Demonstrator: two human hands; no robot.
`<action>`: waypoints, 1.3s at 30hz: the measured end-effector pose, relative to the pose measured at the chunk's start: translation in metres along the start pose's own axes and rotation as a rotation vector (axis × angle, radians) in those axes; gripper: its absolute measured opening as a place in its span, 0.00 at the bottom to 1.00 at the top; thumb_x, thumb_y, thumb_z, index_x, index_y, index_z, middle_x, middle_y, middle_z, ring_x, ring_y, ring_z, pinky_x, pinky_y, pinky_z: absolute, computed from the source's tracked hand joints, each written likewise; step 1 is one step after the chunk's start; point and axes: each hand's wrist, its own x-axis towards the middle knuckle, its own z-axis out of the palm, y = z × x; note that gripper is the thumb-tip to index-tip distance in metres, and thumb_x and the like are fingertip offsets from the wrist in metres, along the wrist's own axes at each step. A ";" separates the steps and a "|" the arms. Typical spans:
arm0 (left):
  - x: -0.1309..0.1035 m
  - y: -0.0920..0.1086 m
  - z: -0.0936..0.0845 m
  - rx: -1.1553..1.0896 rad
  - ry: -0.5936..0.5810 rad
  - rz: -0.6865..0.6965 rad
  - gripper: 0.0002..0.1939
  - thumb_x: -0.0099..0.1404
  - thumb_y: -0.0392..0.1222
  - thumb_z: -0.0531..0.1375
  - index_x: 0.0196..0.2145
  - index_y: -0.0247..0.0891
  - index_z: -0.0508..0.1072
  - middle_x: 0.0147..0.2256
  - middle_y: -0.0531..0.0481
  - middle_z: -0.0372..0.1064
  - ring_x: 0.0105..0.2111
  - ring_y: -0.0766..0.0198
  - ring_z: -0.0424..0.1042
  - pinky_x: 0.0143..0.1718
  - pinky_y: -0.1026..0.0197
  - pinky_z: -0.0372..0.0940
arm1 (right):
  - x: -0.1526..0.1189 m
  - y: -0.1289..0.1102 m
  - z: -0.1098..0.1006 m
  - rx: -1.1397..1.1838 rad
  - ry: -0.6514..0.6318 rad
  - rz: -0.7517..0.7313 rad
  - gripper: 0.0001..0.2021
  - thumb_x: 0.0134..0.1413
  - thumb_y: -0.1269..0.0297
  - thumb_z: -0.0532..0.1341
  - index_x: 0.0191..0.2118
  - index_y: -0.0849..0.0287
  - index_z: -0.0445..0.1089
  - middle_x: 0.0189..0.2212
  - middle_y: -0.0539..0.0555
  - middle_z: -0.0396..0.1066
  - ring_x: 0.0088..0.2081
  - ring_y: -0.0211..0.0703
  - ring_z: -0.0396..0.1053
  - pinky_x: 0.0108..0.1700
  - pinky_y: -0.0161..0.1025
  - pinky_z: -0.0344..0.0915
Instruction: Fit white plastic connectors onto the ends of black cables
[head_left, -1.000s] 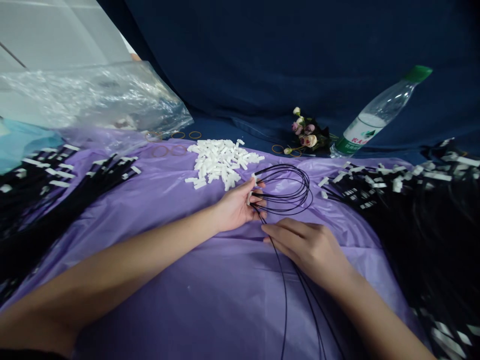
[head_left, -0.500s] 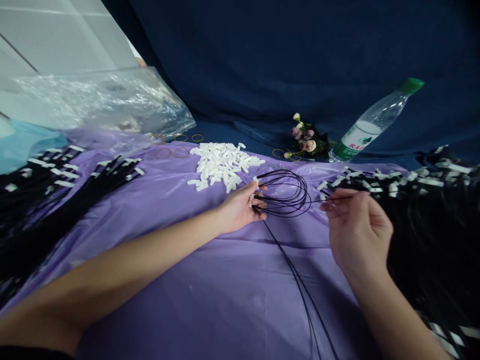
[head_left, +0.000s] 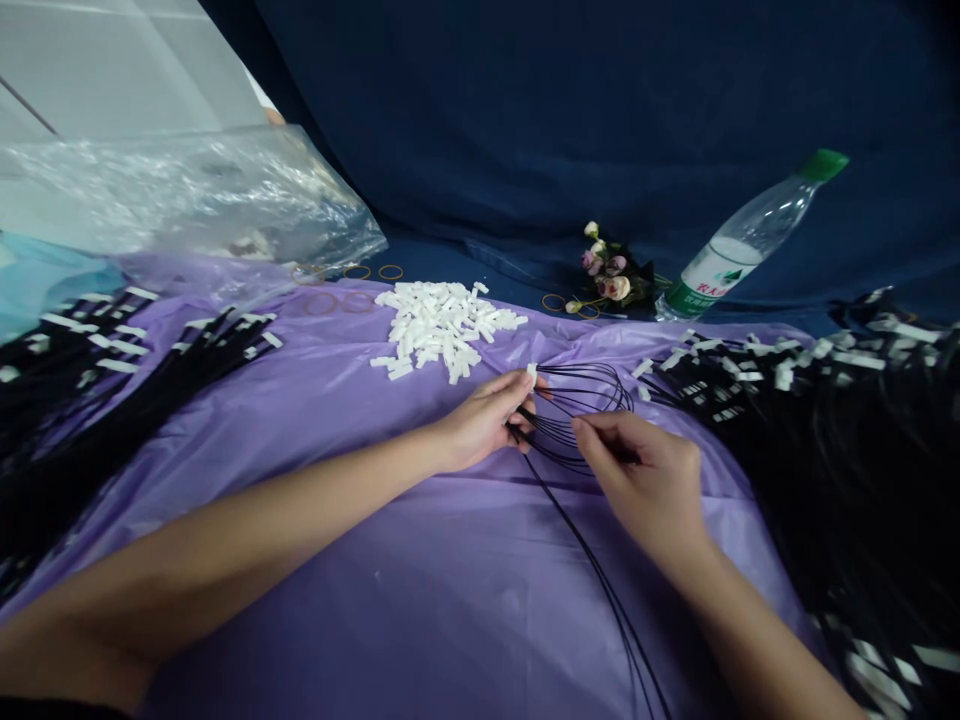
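My left hand is closed round one side of a looped bundle of thin black cable. A small white piece on the cable shows at its fingertips. From under that hand, loose cable strands hang down over the purple cover toward the near edge. My right hand is pinched at the right side of the loops, thumb and index finger together on the cable; the exact strand between them is hard to see. Beyond my left hand lies a heap of small white pieces.
Black cables with white tags lie bunched at the left and in a large pile at the right. Behind stand a tilted plastic bottle, artificial flowers, rubber bands and a clear plastic bag. Purple sheeting covers the table.
My right hand has moved left and slightly down, from out beside the right pile to the loops. My left hand and the loops have shifted slightly right.
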 end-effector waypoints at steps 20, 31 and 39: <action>-0.001 0.000 -0.001 0.033 -0.050 0.011 0.18 0.61 0.54 0.60 0.41 0.37 0.69 0.29 0.55 0.56 0.24 0.72 0.56 0.26 0.63 0.60 | 0.001 0.000 0.000 0.121 -0.126 0.244 0.09 0.57 0.61 0.59 0.32 0.60 0.73 0.17 0.46 0.66 0.18 0.31 0.60 0.22 0.29 0.56; -0.001 -0.003 -0.001 0.082 -0.075 0.052 0.18 0.62 0.54 0.59 0.43 0.38 0.70 0.29 0.54 0.56 0.25 0.71 0.57 0.26 0.63 0.60 | 0.003 0.003 0.002 0.420 -0.236 0.547 0.14 0.54 0.55 0.61 0.26 0.61 0.70 0.15 0.45 0.60 0.17 0.30 0.53 0.19 0.30 0.47; -0.002 -0.004 -0.001 0.175 -0.113 0.127 0.20 0.64 0.54 0.56 0.46 0.38 0.70 0.29 0.53 0.57 0.25 0.70 0.59 0.25 0.64 0.60 | 0.005 -0.005 0.003 0.679 -0.279 0.787 0.14 0.48 0.54 0.64 0.25 0.61 0.68 0.14 0.43 0.55 0.15 0.28 0.48 0.17 0.30 0.42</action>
